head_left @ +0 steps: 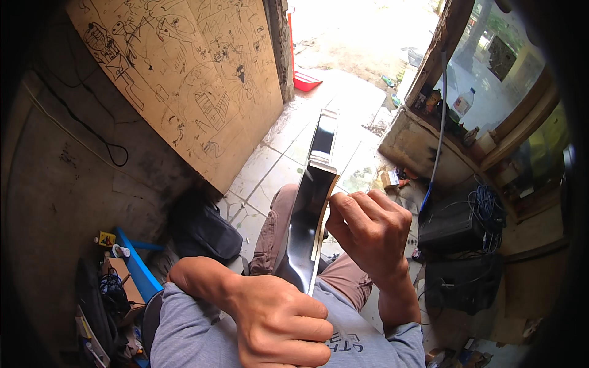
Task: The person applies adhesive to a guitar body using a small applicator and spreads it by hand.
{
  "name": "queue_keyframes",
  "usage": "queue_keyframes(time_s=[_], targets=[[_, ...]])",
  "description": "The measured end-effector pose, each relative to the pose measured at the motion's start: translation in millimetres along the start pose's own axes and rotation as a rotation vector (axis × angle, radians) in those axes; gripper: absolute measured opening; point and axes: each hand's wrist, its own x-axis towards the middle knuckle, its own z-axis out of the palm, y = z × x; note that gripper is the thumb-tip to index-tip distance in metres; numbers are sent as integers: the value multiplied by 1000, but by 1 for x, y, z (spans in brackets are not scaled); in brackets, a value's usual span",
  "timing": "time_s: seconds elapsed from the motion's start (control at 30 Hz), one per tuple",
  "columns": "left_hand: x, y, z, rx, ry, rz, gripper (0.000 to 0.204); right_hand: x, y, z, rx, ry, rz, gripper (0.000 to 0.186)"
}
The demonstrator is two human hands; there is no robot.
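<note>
A long glossy black body (305, 211) with pale edging stands edge-on between my thighs, its sides curving like a guitar body's. Its far end points toward the doorway. Close to my chest, my left hand (279, 322) is closed in a fist at the near end of the body; the curled fingers hide what they grip. My right hand (371, 227) is pinched against the body's right edge, around mid-length. Whatever lies between its thumb and fingers is hidden.
A drawn-on wooden board (202, 80) leans at the left. Beside me are a dark bag (205, 230) and a blue plastic piece (138, 267). A black case (451, 224) with coiled cable stands at the right. A red dustpan (305, 81) lies at the doorway, and a bottle (464, 101) sits on the ledge.
</note>
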Motion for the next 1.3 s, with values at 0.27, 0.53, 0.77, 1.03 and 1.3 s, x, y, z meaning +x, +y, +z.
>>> queue_keyframes(time_s=[0.27,0.53,0.77,1.03,1.3], targets=[[-1,0,0,0,8,-2,30,2,0,1,-1,24,10,18],[0,0,-1,5,7,4,30,4,1,1,-12,33,-6,19],[-1,1,-1,5,9,4,30,7,5,3,-14,73,-26,20],[-2,1,1,3,24,2,31,12,8,2,-30,96,-52,21],[-4,4,-29,-93,-112,-32,29,20,31,-3,196,434,117,23]])
